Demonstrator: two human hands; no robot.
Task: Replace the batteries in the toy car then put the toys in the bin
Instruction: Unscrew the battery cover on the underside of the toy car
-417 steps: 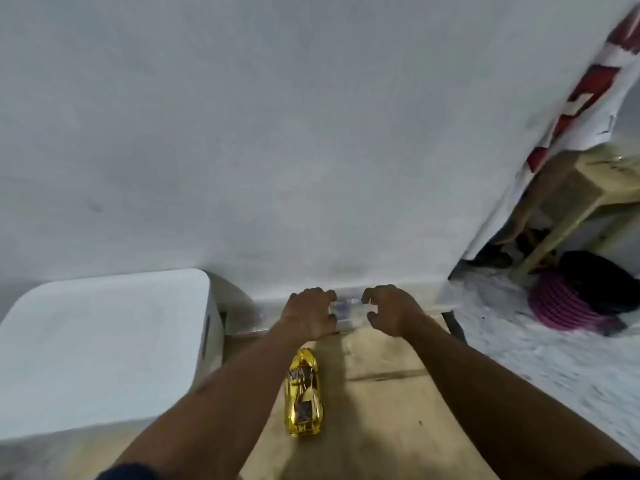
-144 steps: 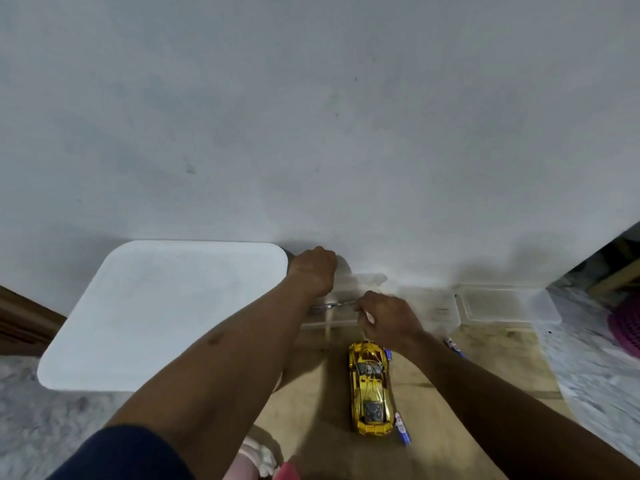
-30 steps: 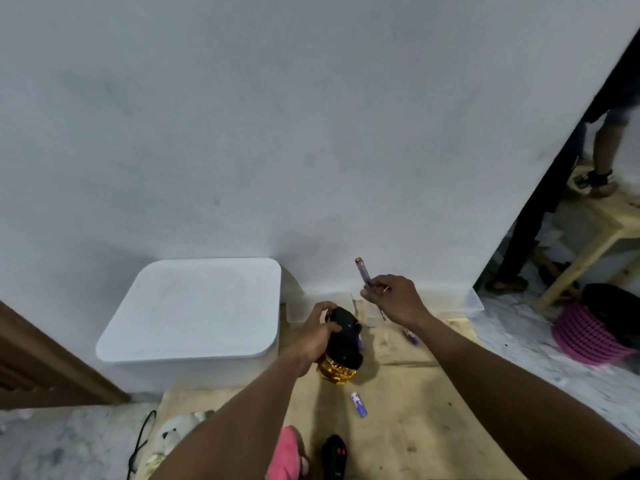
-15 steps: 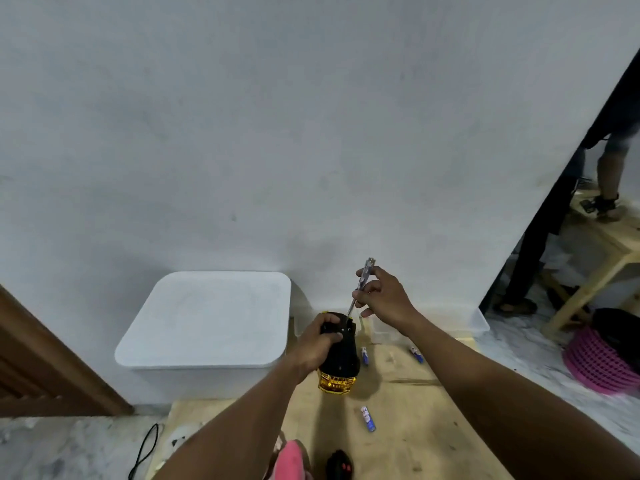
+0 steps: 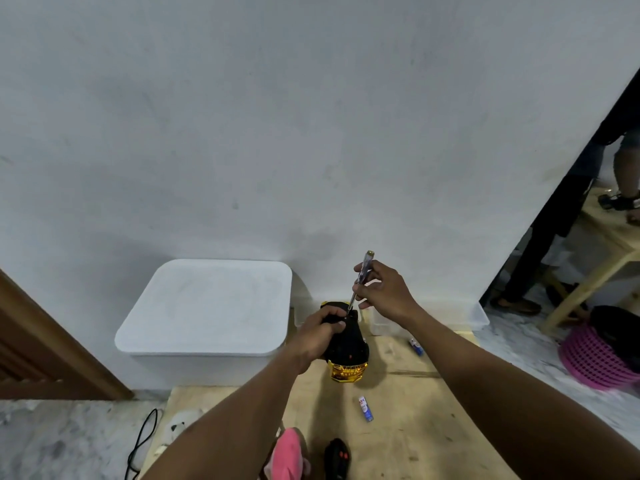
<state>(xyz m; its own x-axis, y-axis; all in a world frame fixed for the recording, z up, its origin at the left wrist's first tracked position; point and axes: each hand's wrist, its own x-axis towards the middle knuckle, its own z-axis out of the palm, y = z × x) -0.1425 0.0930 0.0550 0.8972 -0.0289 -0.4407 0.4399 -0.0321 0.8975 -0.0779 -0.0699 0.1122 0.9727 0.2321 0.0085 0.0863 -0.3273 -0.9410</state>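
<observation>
Gripping the upturned car [image 5: 346,355] around its black underside with the left hand [image 5: 322,332], gold end hanging down, just right of the lidded bin [image 5: 207,306]. Pinching a thin screwdriver [image 5: 362,275] in the right hand [image 5: 384,292], tip meeting the underside. Leaving a battery [image 5: 366,408] loose on the board [image 5: 415,434] below. Probably handling as light, rigid plastic with a slick gold shell; clasping across the matte chassis sides, likely the steadiest hold.

A plain white wall [image 5: 311,116] fills most of the view. Below it a pale wooden board [image 5: 408,445] lies on grey speckled floor [image 5: 52,438]. Left of the wall, a brown door frame [image 5: 52,358]; right, a light wooden table [image 5: 602,237].
</observation>
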